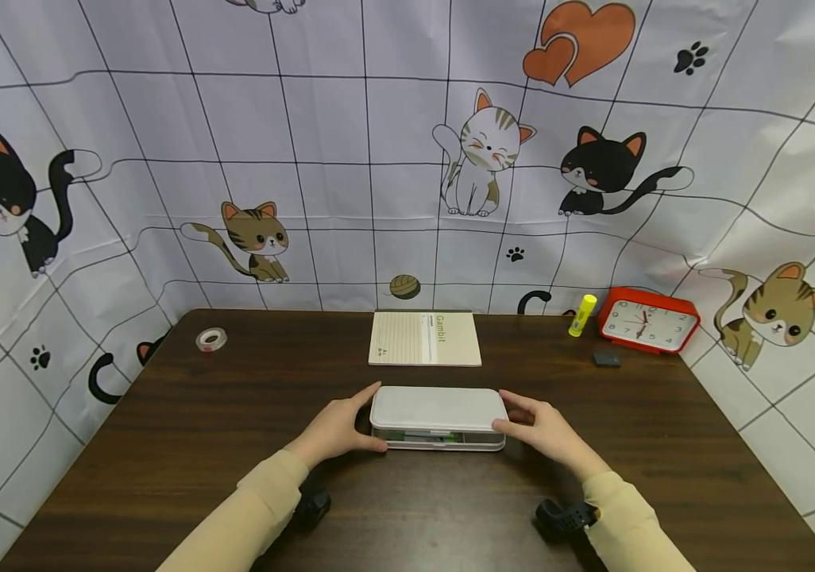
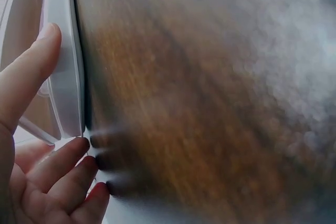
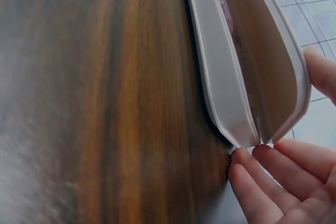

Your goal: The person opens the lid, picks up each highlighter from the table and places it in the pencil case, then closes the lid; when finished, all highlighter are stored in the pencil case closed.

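Observation:
A white pencil case [image 1: 438, 409] lies across the middle of a dark wooden table [image 1: 164, 453]. Its lid stands a little apart from the base, and coloured items show through the front gap. My left hand [image 1: 373, 418] holds the case's left end, index finger at the far corner and thumb at the near corner. My right hand [image 1: 504, 411] holds the right end the same way. In the left wrist view the left hand [image 2: 63, 90] has its thumb on the case's [image 2: 65, 66] edge. The right wrist view shows the right hand [image 3: 278, 114] at the corner of the parted case [image 3: 220, 77].
Beyond the case lies a cream notebook [image 1: 425, 338]. A roll of clear tape [image 1: 210, 339] sits at the far left. At the far right are a yellow glue stick [image 1: 582, 314], a red clock [image 1: 648, 320] and a small dark block [image 1: 606, 359]. Cat-print cloth walls the table.

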`<state>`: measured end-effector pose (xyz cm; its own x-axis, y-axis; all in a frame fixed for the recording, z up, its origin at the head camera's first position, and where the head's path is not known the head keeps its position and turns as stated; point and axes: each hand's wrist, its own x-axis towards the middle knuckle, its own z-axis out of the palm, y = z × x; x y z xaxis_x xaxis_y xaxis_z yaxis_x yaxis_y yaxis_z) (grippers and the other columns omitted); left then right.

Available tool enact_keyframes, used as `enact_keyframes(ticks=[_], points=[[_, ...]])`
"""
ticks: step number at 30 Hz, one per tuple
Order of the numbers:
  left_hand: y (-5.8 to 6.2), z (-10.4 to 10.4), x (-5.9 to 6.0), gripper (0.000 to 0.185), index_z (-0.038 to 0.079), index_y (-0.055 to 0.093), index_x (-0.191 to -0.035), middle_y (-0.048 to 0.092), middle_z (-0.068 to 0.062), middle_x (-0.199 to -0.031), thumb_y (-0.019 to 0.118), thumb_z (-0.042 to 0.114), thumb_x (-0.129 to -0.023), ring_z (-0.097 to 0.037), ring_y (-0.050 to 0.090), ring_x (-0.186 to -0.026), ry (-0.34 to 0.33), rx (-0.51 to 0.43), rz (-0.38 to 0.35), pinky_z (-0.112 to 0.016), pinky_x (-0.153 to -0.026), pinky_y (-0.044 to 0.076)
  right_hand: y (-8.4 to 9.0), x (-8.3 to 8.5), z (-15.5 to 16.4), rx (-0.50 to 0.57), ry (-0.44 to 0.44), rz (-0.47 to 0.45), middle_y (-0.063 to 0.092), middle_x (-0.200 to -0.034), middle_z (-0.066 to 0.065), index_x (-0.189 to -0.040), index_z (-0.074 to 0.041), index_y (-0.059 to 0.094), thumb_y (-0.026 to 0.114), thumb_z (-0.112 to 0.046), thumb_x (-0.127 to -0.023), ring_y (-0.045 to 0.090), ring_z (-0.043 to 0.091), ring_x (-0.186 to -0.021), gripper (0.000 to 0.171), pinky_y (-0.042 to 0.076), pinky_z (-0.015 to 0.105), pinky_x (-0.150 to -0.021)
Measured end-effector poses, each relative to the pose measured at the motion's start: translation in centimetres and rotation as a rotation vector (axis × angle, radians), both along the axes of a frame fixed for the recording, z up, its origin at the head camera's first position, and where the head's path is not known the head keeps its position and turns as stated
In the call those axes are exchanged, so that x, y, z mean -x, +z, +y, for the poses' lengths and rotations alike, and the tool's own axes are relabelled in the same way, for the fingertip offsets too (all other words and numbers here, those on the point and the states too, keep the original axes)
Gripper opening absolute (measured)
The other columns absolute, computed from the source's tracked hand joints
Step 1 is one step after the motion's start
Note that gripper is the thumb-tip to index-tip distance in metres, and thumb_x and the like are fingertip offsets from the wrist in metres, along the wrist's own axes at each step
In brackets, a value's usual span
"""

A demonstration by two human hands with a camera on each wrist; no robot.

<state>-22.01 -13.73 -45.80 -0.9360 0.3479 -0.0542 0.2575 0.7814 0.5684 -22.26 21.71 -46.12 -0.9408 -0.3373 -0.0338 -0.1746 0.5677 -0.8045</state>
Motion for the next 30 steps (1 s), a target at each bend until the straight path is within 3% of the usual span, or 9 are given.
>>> enact_keyframes(ticks=[10,21,30], points=[[0.03,0.10,-0.05,0.102,0.009,0.033,-0.148,0.051,-0.019,-0.137,0.083,0.045,-0.067,-0.035,0.053,-0.121,-0.037,0.007,0.005,-0.047,-0.098,0.043,0.02,0.34,0.00,0.031,0.083,-0.008,0.041,-0.143,0.027,-0.142,0.005,0.039,0.077,-0.027,-0.081,0.053,0.039,-0.120,0.078,0.048,0.044,-0.093],[-0.32,-0.18,0.19,0.101,0.010,0.035,-0.148,0.051,-0.018,-0.137,0.083,0.046,-0.067,-0.033,0.053,-0.121,-0.036,0.014,0.012,-0.046,-0.098,0.044,-0.18,0.60,-0.02,-0.068,0.113,0.032,0.041,-0.142,0.028,-0.143,0.004,0.037,0.079,-0.033,-0.077,0.055,0.039,-0.117,0.086,0.050,0.042,-0.090],[0.03,-0.66,0.30,0.101,0.010,0.035,-0.148,0.048,-0.015,-0.141,0.081,0.050,-0.068,-0.033,0.049,-0.126,-0.050,-0.002,-0.007,-0.047,-0.101,0.041,-0.04,0.67,-0.27,-0.076,0.123,0.042,0.039,-0.142,0.030,-0.143,0.004,0.037,0.080,-0.032,-0.076,0.055,0.041,-0.116,0.087,0.050,0.043,-0.090]])
